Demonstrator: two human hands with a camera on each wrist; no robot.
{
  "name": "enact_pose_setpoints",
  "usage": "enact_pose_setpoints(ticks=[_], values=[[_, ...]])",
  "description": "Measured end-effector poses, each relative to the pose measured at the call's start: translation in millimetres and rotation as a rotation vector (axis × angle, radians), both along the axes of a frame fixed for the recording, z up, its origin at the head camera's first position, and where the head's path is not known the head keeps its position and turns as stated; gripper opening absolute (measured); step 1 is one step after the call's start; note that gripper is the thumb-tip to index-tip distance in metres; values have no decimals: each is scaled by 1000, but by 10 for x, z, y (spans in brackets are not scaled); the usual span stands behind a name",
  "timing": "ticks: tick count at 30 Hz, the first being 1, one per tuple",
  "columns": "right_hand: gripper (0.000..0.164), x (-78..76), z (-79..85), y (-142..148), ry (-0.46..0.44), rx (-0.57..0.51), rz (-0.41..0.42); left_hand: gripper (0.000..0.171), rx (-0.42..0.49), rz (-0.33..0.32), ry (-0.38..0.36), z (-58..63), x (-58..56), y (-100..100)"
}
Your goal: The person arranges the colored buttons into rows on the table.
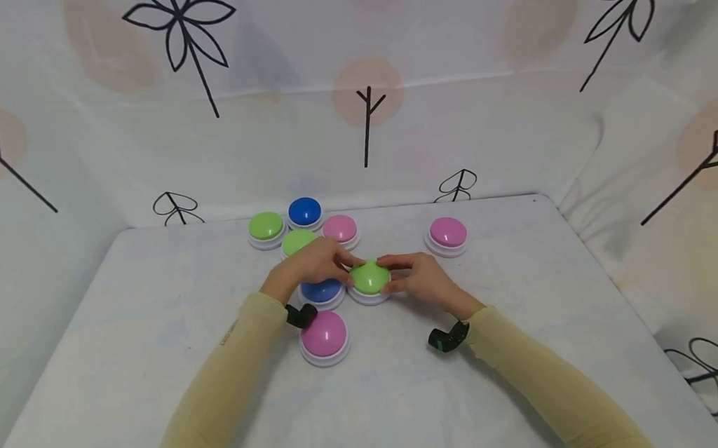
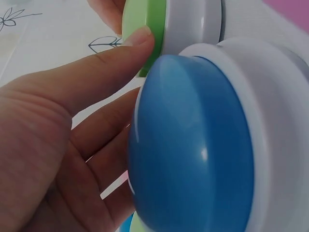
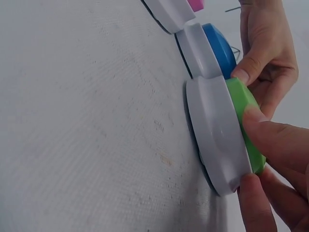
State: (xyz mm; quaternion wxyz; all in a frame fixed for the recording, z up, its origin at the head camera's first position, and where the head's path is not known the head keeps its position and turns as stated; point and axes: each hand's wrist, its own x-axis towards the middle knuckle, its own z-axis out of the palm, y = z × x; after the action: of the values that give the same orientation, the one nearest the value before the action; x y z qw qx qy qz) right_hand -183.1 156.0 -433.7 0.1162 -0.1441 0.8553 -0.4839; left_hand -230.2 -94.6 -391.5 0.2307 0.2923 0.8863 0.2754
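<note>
A green push button [image 1: 369, 278] with a round white base sits on the white table between both hands. The left hand [image 1: 314, 261] grips its left side, thumb on the green dome [image 2: 145, 19]. From the right, the right hand [image 1: 423, 279] holds the same button, its thumb [image 3: 253, 113] on the dome and another fingertip at the base's edge. A blue push button [image 1: 321, 291] lies under the left hand, its base touching the green one's. Nearer the person is a pink push button [image 1: 324, 334], close to the blue one and the left wrist's black camera [image 1: 301, 316].
Behind the left hand stand another green button [image 1: 265, 226], a blue button [image 1: 304, 211], a partly covered green button [image 1: 298, 241] and a pink button [image 1: 340, 228]. One more pink button [image 1: 448, 232] stands apart at the back right. Patterned cloth [image 1: 301, 137] hangs behind the table [image 1: 153, 339].
</note>
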Motion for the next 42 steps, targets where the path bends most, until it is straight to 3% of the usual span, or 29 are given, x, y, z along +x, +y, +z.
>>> enact_pose_setpoints(ticks=[5, 15, 25, 32, 42], values=[[51, -4, 6, -18, 1, 24, 4, 42, 25, -12, 5, -32, -15, -35], [49, -2, -1, -18, -23, -31, -7, 43, 63, -22, -9, -9, 7, -76], [45, -17, 24, 39, -12, -37, 2, 42, 85, 4, 8, 74, 5, -40], [45, -50, 110, 167, 5, -9, -41, 43, 180, -44, 18, 77, -69, 122], [44, -101, 185, 463, 35, -87, -142, 43, 254, -60, 26, 45, -169, 547]])
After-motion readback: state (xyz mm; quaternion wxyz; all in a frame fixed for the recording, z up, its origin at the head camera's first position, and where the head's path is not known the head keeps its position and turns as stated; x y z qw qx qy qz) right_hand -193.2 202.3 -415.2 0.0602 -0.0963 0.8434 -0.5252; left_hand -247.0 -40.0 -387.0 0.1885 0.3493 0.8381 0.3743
